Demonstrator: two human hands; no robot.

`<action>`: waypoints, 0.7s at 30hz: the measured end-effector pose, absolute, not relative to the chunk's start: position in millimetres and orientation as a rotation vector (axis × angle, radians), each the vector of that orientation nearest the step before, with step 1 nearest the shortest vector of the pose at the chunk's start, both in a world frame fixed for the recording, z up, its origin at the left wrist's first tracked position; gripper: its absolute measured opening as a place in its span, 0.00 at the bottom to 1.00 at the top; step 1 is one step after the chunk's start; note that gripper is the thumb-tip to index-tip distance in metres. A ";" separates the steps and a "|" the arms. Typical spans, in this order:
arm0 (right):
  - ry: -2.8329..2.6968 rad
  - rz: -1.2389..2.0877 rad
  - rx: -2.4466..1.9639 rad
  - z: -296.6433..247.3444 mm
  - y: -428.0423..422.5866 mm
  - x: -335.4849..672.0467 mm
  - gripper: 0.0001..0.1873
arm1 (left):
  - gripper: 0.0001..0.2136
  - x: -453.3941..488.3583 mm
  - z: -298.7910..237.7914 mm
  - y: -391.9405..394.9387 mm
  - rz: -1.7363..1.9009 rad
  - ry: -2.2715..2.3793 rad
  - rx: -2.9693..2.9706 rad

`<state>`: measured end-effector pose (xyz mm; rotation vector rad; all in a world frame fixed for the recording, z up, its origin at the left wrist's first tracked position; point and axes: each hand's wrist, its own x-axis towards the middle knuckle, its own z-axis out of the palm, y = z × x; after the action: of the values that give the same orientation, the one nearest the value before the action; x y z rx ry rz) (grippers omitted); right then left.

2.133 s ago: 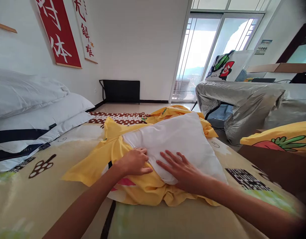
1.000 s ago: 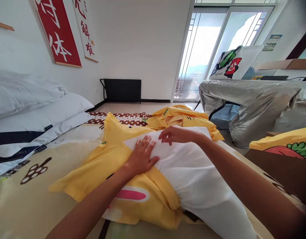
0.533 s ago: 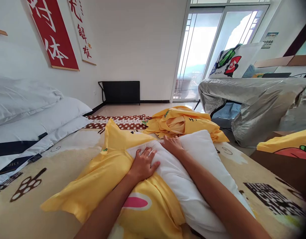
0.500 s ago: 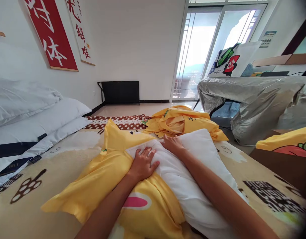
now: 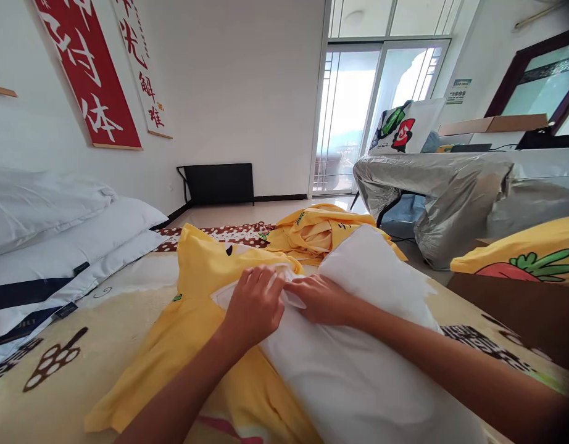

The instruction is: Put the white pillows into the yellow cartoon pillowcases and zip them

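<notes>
The plump white pillow [image 5: 381, 364] lies slantwise in front of me, its left side against the smooth yellow cloth cover [image 5: 196, 327] with pink on its lower part; how much of it the cover takes in, I can't tell. My left hand [image 5: 259, 302] and right hand [image 5: 324, 299] meet at the seam between the two, both with curled fingers, pinching a thin white fold of cloth [image 5: 294, 300]. I judge that I hold it from both sides to keep that edge gathered and under control; my forearms span the cover and the pillow, probably because the fold sits at their far side. Just beyond is a crumpled heap of yellow fabric [image 5: 328, 225]. Everything soft rests on a cream bedspread with brown prints [image 5: 127, 351], stacked white pillows [image 5: 81, 234] at its left and a brown cardboard box [image 5: 511, 314] at its right. Past it stand a table wrapped in silvery plastic [image 5: 455, 191], a bright sliding glass door [image 5: 347, 117] and a wall bearing a red scroll with white characters [image 5: 92, 86].
</notes>
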<state>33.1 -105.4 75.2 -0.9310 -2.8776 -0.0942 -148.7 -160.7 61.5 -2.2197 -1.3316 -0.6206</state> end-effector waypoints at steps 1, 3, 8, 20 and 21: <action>-2.865 -0.114 -0.901 72.6 -115.0 28.7 0.16 | 0.20 -147.1 71.4 -157.4 -0.571 -1.321 -2.171; -2.858 -0.171 -0.882 72.1 -131.9 22.9 0.15 | 0.23 -144.7 87.0 -146.4 -0.424 -1.354 -2.141; -2.855 -0.258 -0.900 81.0 -164.1 14.6 0.16 | 0.10 -127.5 106.5 -121.9 -0.213 -1.353 -2.141; -2.804 -0.276 -0.919 75.9 -166.2 4.4 0.16 | 0.08 -105.2 122.6 -133.4 -0.258 -1.236 -2.167; -2.778 -0.315 -0.969 75.3 -158.2 5.2 0.15 | 0.08 -109.7 122.0 -137.1 -0.256 -1.271 -2.145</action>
<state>5.2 -158.2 75.3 -0.9685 -2.7781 -0.3147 -109.7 -137.1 122.0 -2.1451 -1.2713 -0.2558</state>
